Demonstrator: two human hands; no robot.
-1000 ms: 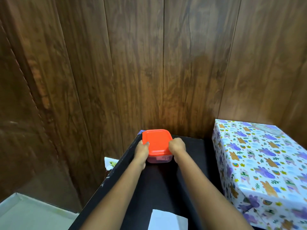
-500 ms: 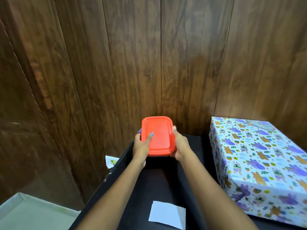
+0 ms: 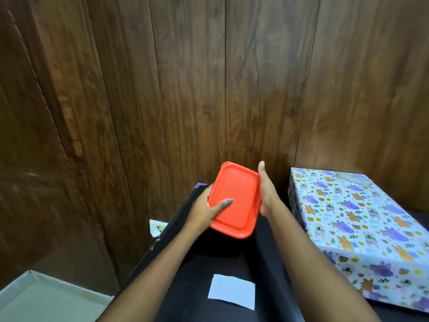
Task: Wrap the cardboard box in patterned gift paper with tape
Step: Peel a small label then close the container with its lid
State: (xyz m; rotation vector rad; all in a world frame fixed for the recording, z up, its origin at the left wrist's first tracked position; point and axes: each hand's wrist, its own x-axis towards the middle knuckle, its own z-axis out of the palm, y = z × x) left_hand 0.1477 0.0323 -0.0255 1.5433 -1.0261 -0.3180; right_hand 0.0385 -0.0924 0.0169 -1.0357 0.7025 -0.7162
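Against wood panelling, the left hand [image 3: 204,211] and right hand [image 3: 267,194] are gripping the orange-lidded container [image 3: 236,201], now lifted off the black worktop [image 3: 209,263] and tilted, while the paper-wrapped box [image 3: 355,228] is sitting alongside, seemingly finished.

No text, label or number legible anywhere, gift paper [image 3: 355,219] included
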